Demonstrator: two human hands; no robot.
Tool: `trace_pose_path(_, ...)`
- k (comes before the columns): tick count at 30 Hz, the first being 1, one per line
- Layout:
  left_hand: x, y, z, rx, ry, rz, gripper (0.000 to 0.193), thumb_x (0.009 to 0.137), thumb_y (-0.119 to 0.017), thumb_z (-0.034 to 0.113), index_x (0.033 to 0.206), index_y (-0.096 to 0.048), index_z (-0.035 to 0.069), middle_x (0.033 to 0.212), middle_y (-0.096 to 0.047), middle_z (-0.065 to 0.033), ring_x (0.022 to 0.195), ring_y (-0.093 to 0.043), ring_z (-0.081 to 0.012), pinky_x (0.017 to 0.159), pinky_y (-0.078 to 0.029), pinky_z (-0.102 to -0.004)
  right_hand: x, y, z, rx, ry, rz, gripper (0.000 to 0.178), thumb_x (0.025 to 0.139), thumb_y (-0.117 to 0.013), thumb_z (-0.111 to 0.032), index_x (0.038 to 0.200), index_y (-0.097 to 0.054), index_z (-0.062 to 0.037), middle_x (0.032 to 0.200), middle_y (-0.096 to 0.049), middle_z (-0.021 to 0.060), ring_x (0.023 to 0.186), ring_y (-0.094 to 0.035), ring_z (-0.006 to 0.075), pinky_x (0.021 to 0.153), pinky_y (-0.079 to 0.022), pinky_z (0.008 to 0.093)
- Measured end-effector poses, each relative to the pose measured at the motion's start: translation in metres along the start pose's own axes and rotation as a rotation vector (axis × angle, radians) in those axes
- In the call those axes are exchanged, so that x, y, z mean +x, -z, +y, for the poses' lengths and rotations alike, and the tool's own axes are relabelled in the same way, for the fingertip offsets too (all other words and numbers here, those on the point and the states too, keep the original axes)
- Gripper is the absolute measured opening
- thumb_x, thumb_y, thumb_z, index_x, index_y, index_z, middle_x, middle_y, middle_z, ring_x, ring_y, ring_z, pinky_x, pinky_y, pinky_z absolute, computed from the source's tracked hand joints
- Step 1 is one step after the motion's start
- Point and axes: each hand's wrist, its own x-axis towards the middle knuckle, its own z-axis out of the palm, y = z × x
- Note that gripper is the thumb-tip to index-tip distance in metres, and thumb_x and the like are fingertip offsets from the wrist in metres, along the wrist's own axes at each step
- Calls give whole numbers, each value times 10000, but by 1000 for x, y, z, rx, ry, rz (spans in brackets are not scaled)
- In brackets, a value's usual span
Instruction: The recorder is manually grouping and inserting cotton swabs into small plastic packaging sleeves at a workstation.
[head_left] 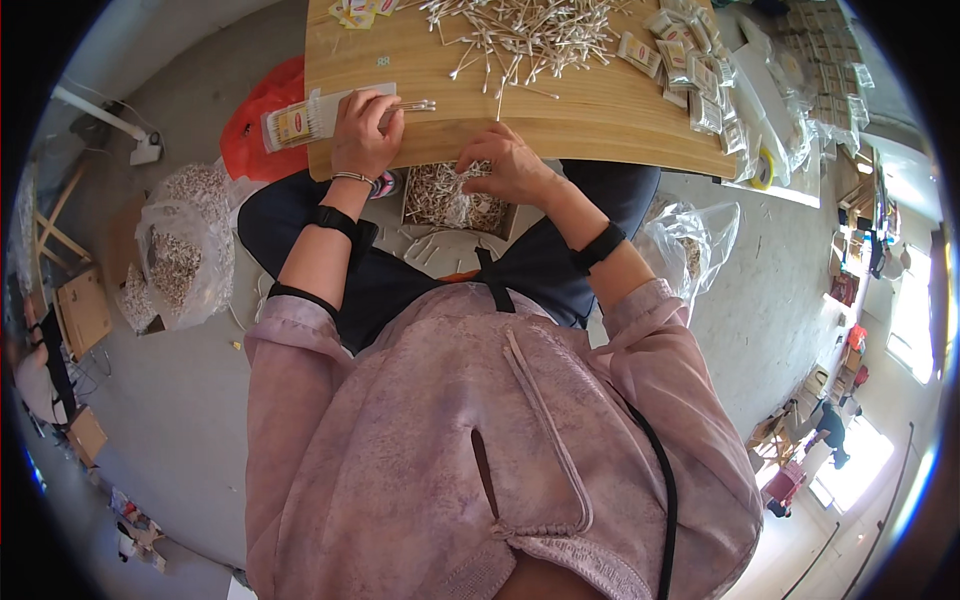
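Note:
At the near edge of the wooden table, my left hand (366, 134) is closed around a few cotton swabs (417, 105), their white tips poking out to the right. A clear packet (290, 126) with a yellow label and swabs in it lies just left of that hand, partly past the table's left edge. My right hand (508, 164) is at the same edge, farther right, its fingertips pinching one upright cotton swab (499, 106). Beyond it spreads a loose heap of cotton swabs (530, 35). Under the right hand, between my knees, an open box (411, 213) holds more swabs.
Filled packets (690, 65) are piled at the table's right, near a yellow tape roll (763, 170). A red plastic bag (262, 125) hangs by the left edge. Clear bags of swabs (175, 260) stand on the floor at left, another clear bag (690, 245) at right. People work in the background.

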Motion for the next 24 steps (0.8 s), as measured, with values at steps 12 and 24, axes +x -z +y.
trace_pose_path(12, 2, 2, 5, -14, 8, -8, 129, 756, -655, 113, 882, -661, 83, 927, -572, -73, 931, -544, -293, 822, -472, -387, 24, 9, 29, -269, -552, 392, 219, 747, -667, -264, 825, -663, -59, 876, -620, 98, 893, -583, 290, 785, -473, 394)
trace_pose_path(24, 1, 3, 4, -17, 20, -13, 131, 753, -658, 115, 880, -664, 85, 923, -575, -72, 926, -544, -288, 814, -475, -384, 25, 21, 40, -363, -296, 447, 305, 743, -702, -166, 1044, -674, -127, 1004, -577, 80, 1010, -524, 291, 858, -456, 374)
